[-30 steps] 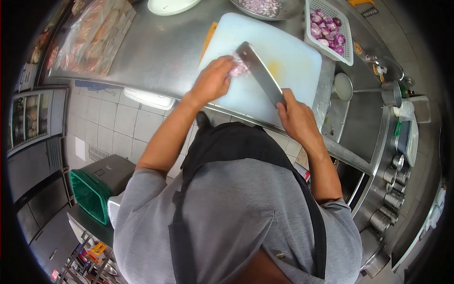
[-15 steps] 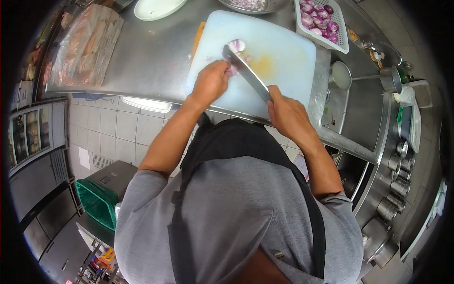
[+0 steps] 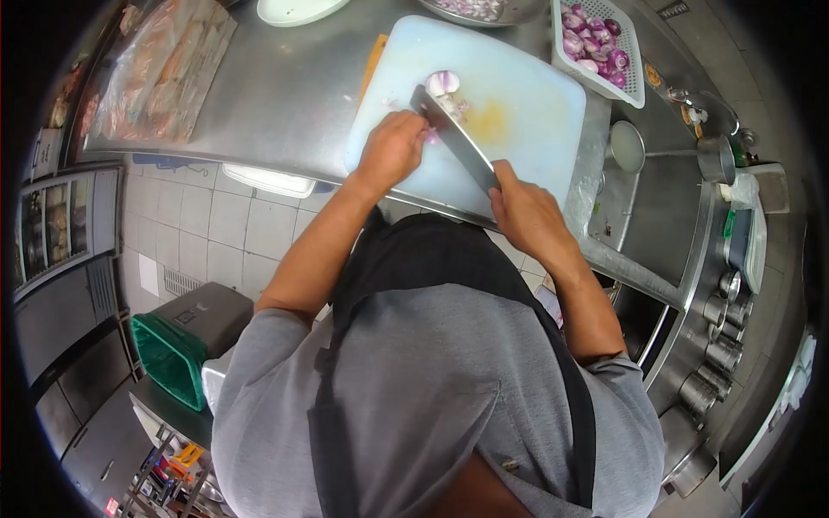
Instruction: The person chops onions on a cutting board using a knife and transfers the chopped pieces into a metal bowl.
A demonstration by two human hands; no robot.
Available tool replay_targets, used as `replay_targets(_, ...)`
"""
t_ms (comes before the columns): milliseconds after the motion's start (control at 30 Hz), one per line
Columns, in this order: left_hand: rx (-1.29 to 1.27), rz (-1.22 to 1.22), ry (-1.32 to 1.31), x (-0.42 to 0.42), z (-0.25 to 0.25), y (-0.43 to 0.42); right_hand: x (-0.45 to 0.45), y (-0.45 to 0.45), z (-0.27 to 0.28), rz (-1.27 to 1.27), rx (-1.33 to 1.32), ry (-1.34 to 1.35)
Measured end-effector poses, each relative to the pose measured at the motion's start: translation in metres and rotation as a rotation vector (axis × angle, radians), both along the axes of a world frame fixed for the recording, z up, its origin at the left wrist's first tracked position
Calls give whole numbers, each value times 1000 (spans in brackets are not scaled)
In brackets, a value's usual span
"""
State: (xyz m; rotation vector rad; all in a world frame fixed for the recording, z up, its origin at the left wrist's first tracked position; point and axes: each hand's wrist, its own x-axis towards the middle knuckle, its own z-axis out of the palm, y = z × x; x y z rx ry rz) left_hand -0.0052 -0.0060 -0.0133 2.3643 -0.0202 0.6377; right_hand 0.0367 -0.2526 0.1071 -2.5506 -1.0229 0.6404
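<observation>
My right hand (image 3: 527,211) is wrapped round the handle of a broad-bladed knife (image 3: 458,140), whose blade slants up and left over the white cutting board (image 3: 527,112). Left of the blade, my left hand (image 3: 393,148) has its fingers curled on a piece of red onion (image 3: 431,135), mostly hidden by the fingers and blade. An onion half (image 3: 443,83) lies just above the blade's tip, with small bits beside it. Yellowish stains mark the middle of the board.
A white basket (image 3: 637,82) of purple onions stands at the upper right, near a metal bowl (image 3: 522,12) of chopped onion. A white dish (image 3: 302,9) and plastic-wrapped packages (image 3: 160,78) are at the upper left. The sink (image 3: 661,216) lies to the right.
Since a second ago, an onion half has come into view above the blade. Both hands have shifted slightly, the right one a little left with the knife. The view has also moved slightly.
</observation>
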Motion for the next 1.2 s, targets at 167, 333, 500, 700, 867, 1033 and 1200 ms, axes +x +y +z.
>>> replay_targets(167,-141,6,51,-1,-3,9,3,-13,-12,19,19,-36)
replay_targets(333,-144,137,173,26,34,41,0,-48,-2,-54,141,-181)
replay_targets(500,-178,130,335,71,35,67,0,-67,13,-35,134,-247)
replay_targets(700,-616,-40,407,44,30,8,-10,-82,16,-39,87,-158)
replay_targets(867,-135,-7,420,85,37,23,-2,-91,13,-7,76,-228)
replay_targets(1033,101,-226,611,146,34,49,-1,-53,7,163,92,-95)
replay_targets(1200,-72,-119,450,158,79,60,11,18,-22,33,169,203)
